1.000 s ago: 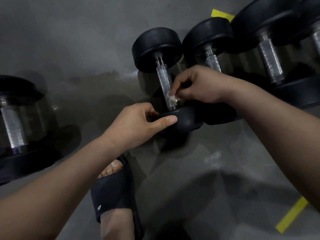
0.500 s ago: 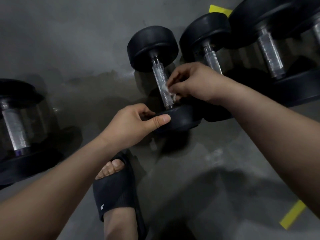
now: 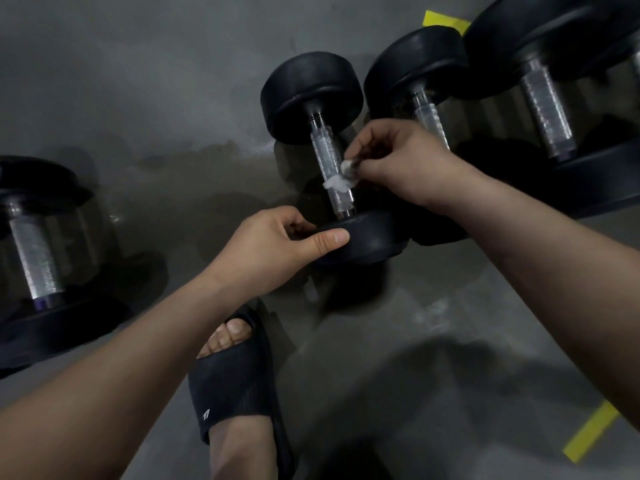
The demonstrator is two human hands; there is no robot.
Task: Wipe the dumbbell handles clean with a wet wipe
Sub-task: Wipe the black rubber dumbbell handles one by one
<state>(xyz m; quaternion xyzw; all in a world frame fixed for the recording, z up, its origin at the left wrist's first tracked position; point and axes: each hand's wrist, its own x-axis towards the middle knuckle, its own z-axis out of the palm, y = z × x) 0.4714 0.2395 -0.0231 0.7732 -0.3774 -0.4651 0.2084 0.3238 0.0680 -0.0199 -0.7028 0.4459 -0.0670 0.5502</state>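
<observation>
dumbbell (image 3: 311, 95): black rubber heads, knurled chrome handle (image 3: 323, 147). right hand (image 3: 408, 161) fingers pinch white wet wipe (image 3: 341, 180) on handle; left hand (image 3: 270, 247) fingers grip near head (image 3: 374, 233). slipper (image 3: 235, 386) logo (image 3: 206, 414) illegible.

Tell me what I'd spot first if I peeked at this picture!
Right in the middle, the right hand pinches a white wipe against the shiny handle of a black dumbbell. Just below, the left hand grips that dumbbell's near end. A foot in a black sandal sits at the bottom, and another dumbbell lies at the far left.
</observation>
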